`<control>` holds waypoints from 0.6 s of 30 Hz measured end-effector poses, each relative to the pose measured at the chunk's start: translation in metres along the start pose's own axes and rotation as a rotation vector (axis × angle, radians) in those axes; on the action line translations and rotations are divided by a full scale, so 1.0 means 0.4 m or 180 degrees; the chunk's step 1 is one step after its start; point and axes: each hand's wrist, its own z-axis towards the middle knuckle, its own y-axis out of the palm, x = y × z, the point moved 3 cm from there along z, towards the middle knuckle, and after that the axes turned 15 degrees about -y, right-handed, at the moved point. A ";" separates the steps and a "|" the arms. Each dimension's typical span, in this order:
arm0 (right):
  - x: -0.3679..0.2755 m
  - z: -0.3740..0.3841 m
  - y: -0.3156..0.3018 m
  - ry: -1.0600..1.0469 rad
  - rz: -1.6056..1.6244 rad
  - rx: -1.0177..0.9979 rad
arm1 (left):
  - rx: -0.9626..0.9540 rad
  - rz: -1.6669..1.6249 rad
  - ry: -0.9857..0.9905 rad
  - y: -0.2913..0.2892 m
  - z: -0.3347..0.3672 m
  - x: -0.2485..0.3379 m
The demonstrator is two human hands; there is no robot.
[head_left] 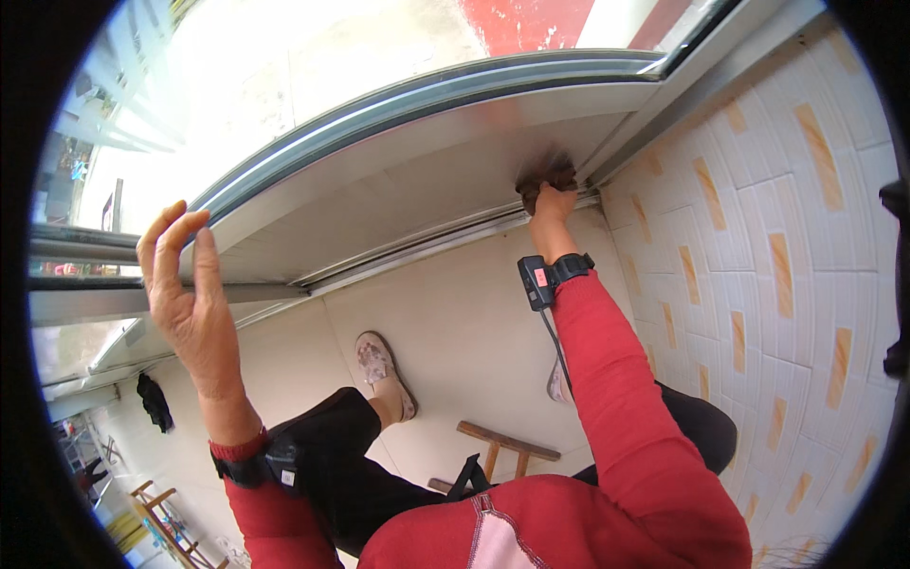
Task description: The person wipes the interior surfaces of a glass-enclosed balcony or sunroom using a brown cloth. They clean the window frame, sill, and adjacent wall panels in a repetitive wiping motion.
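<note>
A dark brown cloth (561,177), crumpled into a small wad, sits bunched under the right fingers (557,199), which press it against the bottom corner of a door panel (408,180); its folds spread just beyond them on both sides, and a dark smear-like reflection shows beside it. The panel is pale grey, smooth and slightly shiny, standing upright and stretching from the right fingers across toward the left fingers (169,248). Blue-grey edging (427,90) runs along its top, beyond the right fingers, bordering clear glass (379,52). Whether the left fingers touch that edging cannot be told.
</note>
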 end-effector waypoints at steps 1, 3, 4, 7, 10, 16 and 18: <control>0.081 0.015 0.001 0.0303 -0.0157 0.0013 | -0.0053 -0.0005 -0.0063 0.002 0.003 -0.008; 0.204 0.044 0.008 0.0450 0.0200 -0.0085 | -0.0159 -0.0084 -0.0174 0.004 0.006 -0.021; 0.251 0.050 0.012 0.0713 0.0260 0.0139 | -0.0217 -0.0079 -0.0193 0.007 0.006 -0.025; 0.302 0.043 0.010 0.1157 0.0899 0.0060 | -0.0384 -0.0157 -0.0335 0.015 0.006 -0.028; 0.262 0.008 0.004 0.1669 0.1268 0.0219 | -0.0481 -0.0148 -0.0372 0.021 -0.002 -0.015; 0.042 -0.049 0.035 0.1600 0.1134 0.0272 | -0.0611 -0.0327 -0.0363 0.019 -0.011 0.014; -0.078 -0.058 0.044 0.0807 0.1434 0.0073 | -0.0597 -0.0367 -0.0206 0.014 -0.014 0.024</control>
